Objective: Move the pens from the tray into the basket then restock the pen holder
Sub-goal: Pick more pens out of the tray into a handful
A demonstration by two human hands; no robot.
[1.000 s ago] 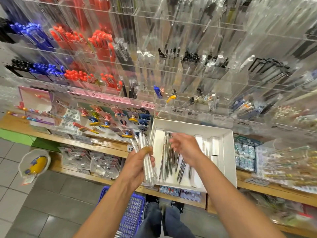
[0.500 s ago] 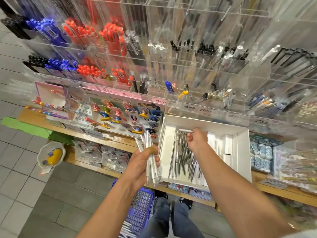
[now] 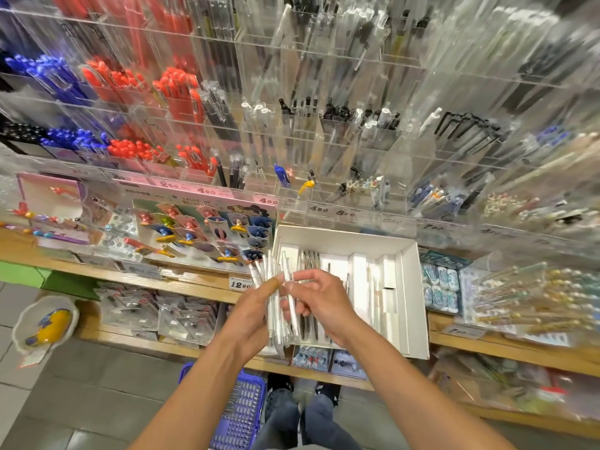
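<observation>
- Left hand [image 3: 251,315] gripped a bundle of clear pens [image 3: 276,300] upright, just left of the white tray [image 3: 410,287].
- Right hand [image 3: 319,303] pinched that bundle too.
- More pens [image 3: 311,326] lay in the tray.
- Blue basket [image 3: 242,414] sat on the floor below.

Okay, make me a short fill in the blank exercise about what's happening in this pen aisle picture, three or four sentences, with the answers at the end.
1. The left hand grips a bundle of ____ pens.
2. The white tray rests on a ____ shelf.
3. The basket on the floor near the person's feet is ____ in colour.
4. The right hand meets the bundle above the tray's ____ side.

Missing words: clear; wooden; blue; left
</observation>
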